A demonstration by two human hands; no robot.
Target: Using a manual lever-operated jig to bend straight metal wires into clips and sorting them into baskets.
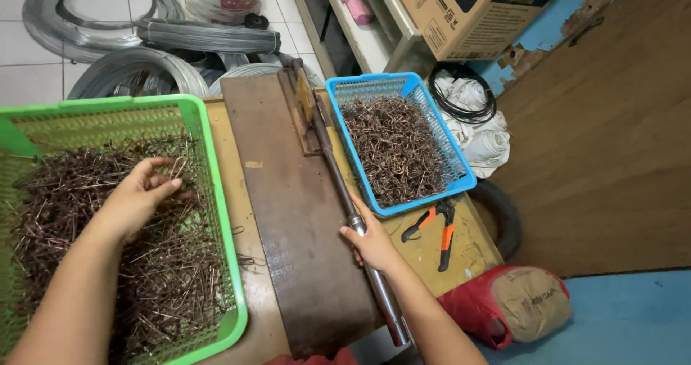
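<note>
copper-coloured wire pieces (pixel 108 242) — short, thin and straight, tangled into a bristling heap — fill a green plastic basket (pixel 216 214) with a mesh wall, set at the left end of a worn wooden bench (pixel 471 246). the person's left hand (pixel 140 196) rests on top of that heap, fingers curled loosely with a few strands pinched between thumb and fingertips. the right hand (pixel 374 244) is clenched around a long steel lever (pixel 353 217), a smooth round bar that runs diagonally from a hinged block near the bench's far edge down toward the camera. under the lever lies a flat, rust-brown metal plate (pixel 288 214), dull and scuffed. just to the right of the lever sits a blue plastic basket (pixel 461 170), also mesh-walled, holding bent wire hooks (pixel 394 149) of the same coppery tone, matted into a darker pile. a pair of pliers with orange-and-black handles (pixel 435 224) lies open on the bare wood near the blue basket's front edge. on the tiled floor beyond the bench lie coils of grey galvanised wire (pixel 108 19), shiny and tightly wound. a cardboard box (pixel 468 8) stands on a pale shelf at the top, rolled white cloth (pixel 486 138) with a black cable loop sits beside the blue basket, and a red-and-tan sack (pixel 511 304) slumps on the blue floor at lower right.
</note>
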